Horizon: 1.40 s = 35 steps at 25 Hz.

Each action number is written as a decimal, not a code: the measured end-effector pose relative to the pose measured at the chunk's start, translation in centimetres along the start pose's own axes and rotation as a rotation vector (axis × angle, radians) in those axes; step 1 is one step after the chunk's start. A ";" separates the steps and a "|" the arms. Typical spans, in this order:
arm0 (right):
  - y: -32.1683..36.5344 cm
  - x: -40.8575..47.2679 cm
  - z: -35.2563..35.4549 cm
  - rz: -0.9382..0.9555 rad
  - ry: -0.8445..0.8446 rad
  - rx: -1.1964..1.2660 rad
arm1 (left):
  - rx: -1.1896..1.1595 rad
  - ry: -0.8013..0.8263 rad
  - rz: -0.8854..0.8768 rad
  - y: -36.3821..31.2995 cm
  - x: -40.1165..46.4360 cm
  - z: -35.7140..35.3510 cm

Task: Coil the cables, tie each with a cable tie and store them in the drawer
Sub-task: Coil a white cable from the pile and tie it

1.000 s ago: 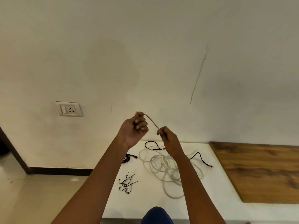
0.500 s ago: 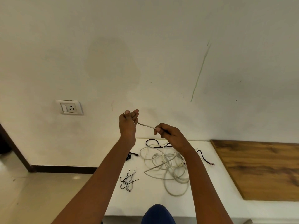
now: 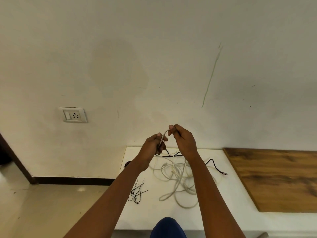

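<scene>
1. Our right hand (image 3: 183,141) pinches the white cable (image 3: 163,134) between thumb and fingertips, near the top of a short raised arc.
2. Our left hand (image 3: 154,145) has its fingers curled round the same cable just below, the two hands close together above the table.
3. From our hands the cable drops to a loose, tangled heap of white loops on the white tabletop (image 3: 223,217).
4. A black cable (image 3: 214,163) threads through the far side of that heap, one plug end lying to the right.
5. A small bunch of black cable ties (image 3: 136,193) lies left of the heap, beside our left forearm.
6. A wooden panel (image 3: 277,179) covers the table's right part; a wall socket (image 3: 73,115) sits at left.
</scene>
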State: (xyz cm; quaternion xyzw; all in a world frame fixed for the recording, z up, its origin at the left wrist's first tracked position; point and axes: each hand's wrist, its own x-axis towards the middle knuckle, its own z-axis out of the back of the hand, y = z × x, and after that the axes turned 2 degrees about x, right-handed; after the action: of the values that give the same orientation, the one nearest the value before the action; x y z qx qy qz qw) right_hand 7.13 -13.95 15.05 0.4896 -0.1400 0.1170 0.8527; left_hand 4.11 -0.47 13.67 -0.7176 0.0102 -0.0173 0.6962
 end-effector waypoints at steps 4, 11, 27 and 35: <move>-0.7 0.0 -0.5 -0.078 -0.018 -0.070 | -0.659 0.279 0.251 -1.3 -0.5 0.1; -1.1 -0.7 -0.6 -0.064 0.111 0.103 | -1.125 0.247 0.104 -4.6 0.6 1.4; 0.4 -2.2 1.3 0.100 0.377 0.082 | 0.014 -0.202 -0.075 -1.0 1.4 1.4; 0.1 -0.6 0.6 0.147 0.084 0.092 | -0.246 0.092 0.136 0.7 -0.6 0.4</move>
State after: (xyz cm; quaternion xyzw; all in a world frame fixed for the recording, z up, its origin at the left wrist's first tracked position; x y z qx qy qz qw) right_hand 6.43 -14.43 15.21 0.5115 -0.1339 0.2059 0.8234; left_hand 3.58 -0.11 13.00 -0.7935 0.0931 -0.0016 0.6014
